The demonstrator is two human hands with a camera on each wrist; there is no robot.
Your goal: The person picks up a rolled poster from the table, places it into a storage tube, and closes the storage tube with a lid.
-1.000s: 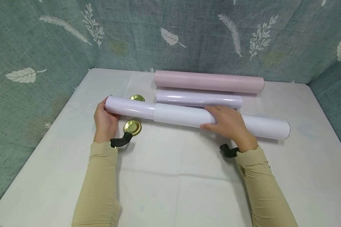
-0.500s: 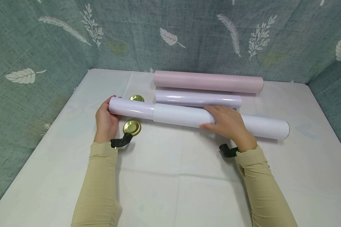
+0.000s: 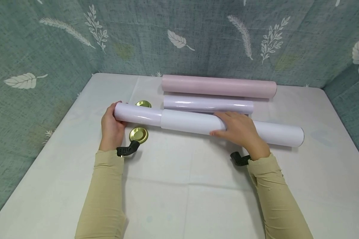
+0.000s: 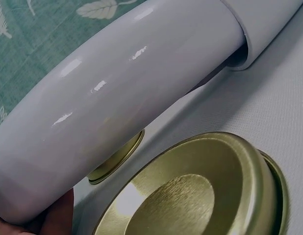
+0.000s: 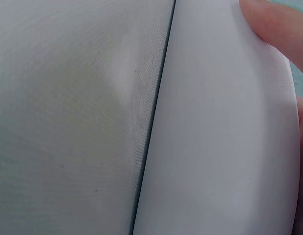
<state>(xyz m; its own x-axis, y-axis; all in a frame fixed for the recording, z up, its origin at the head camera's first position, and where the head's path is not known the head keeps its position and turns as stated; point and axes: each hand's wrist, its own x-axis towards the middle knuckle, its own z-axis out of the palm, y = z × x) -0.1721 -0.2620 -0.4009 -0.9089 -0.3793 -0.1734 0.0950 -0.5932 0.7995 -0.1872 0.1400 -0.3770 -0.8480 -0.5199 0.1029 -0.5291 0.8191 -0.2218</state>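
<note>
The glossy roll (image 3: pixel 137 114) projects from the left end of the white tube (image 3: pixel 191 121); both lie across the middle of the desk (image 3: pixel 155 199), slanting toward the near right. In the left wrist view we see the tube's rim around the roll, with a dark gap on the lower side. The tube wall hides how far the roll reaches inside.

The left hand (image 3: pixel 112 129) holds the roll's outer end, its grip curled around it; the roll hides most of the fingers. The right hand (image 3: pixel 237 129) grips the tube from above, spread to its width, thumb on the near side; we cannot make out the far fingertips. The right wrist view cuts this hand off at the frame edge.

The near gold lid (image 3: pixel 138 134) lies just in front of the roll. The roll partly covers the far gold lid (image 3: pixel 143 104).

Behind the tube lies the second roll (image 3: pixel 207 104), its right lower part masked by the right hand. The pink tube (image 3: pixel 218 86) lies behind that, near the desk's far edge and the patterned cloth (image 3: pixel 179 39).

We find bare desk surface between the sleeves (image 3: pixel 103 196); the white tube's right end stays inside the right edge.
</note>
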